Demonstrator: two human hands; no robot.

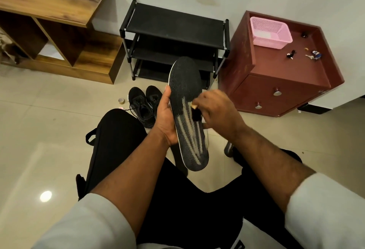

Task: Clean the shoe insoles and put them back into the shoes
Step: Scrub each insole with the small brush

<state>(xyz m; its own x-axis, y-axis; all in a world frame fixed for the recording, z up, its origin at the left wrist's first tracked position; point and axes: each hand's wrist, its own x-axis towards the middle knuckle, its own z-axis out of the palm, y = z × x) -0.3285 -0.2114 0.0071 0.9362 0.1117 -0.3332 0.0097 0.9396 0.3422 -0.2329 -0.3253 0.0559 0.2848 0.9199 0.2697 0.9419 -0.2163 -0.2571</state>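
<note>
Bare forearms, pale sleeves, black trousers.

Both forearms are bare from wrist to near the elbow, with dark hair showing along the right forearm (264, 156) and finer hair on the left forearm (134, 173). The left sleeve (83, 227) and right sleeve (327, 211) are of a plain light grey-white cloth, loose and softly folded, ending in broad rounded cuffs without buttons or print. The left hand (165, 118) and right hand (219, 112) are bare, with no ring, watch or band to be seen. The legs are clad in plain black trousers (177, 205) of a matt cloth. The pale hem of the top (254, 237) lies over the lap, with a small dark tag at its lower edge.
</note>
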